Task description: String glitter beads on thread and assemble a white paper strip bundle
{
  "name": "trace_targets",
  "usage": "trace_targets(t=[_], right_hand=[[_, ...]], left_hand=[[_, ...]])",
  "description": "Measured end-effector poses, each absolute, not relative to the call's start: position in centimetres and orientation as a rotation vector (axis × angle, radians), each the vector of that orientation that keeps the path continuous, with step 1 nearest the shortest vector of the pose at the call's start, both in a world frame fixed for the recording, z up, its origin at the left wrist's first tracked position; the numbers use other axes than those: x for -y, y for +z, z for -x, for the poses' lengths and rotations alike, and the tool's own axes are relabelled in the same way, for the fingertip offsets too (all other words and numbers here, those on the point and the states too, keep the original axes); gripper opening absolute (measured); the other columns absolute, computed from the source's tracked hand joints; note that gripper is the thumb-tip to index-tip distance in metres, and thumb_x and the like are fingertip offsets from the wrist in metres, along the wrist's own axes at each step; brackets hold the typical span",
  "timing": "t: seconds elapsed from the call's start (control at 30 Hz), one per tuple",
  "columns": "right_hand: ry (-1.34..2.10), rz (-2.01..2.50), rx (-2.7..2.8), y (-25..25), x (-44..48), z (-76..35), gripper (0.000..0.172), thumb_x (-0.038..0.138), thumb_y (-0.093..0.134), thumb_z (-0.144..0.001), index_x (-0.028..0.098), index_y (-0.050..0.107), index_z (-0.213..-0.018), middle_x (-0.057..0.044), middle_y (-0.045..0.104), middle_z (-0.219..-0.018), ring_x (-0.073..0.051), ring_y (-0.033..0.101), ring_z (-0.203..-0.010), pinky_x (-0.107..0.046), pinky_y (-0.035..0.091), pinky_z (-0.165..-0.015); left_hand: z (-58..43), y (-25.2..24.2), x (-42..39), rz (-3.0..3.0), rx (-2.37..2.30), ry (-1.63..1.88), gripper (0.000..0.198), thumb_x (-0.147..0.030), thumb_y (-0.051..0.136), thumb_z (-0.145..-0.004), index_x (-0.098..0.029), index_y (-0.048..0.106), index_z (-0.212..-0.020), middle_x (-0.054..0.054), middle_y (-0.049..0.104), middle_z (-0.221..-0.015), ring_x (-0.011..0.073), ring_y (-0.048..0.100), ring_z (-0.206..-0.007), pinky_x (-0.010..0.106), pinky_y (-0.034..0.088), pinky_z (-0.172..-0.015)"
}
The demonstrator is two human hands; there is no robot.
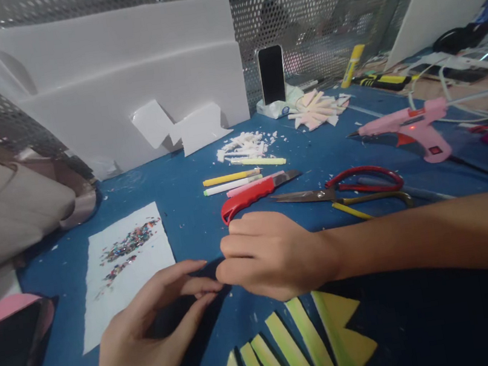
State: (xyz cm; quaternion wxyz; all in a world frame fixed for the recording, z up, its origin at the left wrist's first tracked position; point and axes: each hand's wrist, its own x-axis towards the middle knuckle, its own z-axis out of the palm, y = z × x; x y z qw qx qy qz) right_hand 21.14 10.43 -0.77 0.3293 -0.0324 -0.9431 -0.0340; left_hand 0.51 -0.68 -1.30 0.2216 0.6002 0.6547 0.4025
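My left hand (145, 338) rests low on the blue table, thumb and fingertips pinched together beside the knuckles of my right hand (273, 255). The right fingers are curled closed; whatever lies between either hand's fingers is hidden or too small to make out. Below my hands lie several yellow-green painted strips (291, 350) in a row, the rightmost one with a notched, tail-like end. A white paper sheet (151, 267) strewn with tiny multicoloured bits (131, 239) is next to my left hand. Just above my right hand are a red-handled craft knife (246, 199) and scissors (303, 196).
Several markers (230, 178) and a heap of white scraps (245, 145) lie behind the knife. A pink glue gun (404, 122) is at right. White boards (130, 96) lean against perforated metal at the back. A phone (272, 75) stands near pale cut pieces (315, 110).
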Motion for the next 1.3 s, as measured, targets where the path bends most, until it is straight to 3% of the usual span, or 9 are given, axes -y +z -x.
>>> trace_targets(t=[0.77, 1.3], right_hand=[[-0.142, 0.077, 2.487, -0.8, -10.3, -20.9, 0.016, 0.013, 0.044, -0.098, 0.018, 0.057, -0.089, -0.001, 0.047, -0.075, -0.017, 0.035, -0.072, -0.032, 0.024, -0.065], [-0.031, -0.025, 2.547, -1.0, -10.3, -20.6, 0.019, 0.022, 0.043, -0.1, 0.015, 0.061, -0.099, -0.005, 0.06, -0.091, -0.017, 0.045, -0.082, -0.03, 0.034, -0.076]], left_hand=[[-0.7, -0.9, 0.5, -1.823, -1.773, 1.08, 0.025, -0.031, 0.073, -0.08, -0.035, 0.069, -0.104, -0.011, 0.08, -0.092, 0.0095, 0.075, -0.076, 0.012, 0.057, -0.081], [-1.1, -0.4, 0.4, -1.929, -1.69, 1.088, 0.024, -0.026, 0.07, -0.083, -0.035, 0.064, -0.105, -0.013, 0.073, -0.072, 0.0073, 0.07, -0.064, 0.012, 0.054, -0.069]])
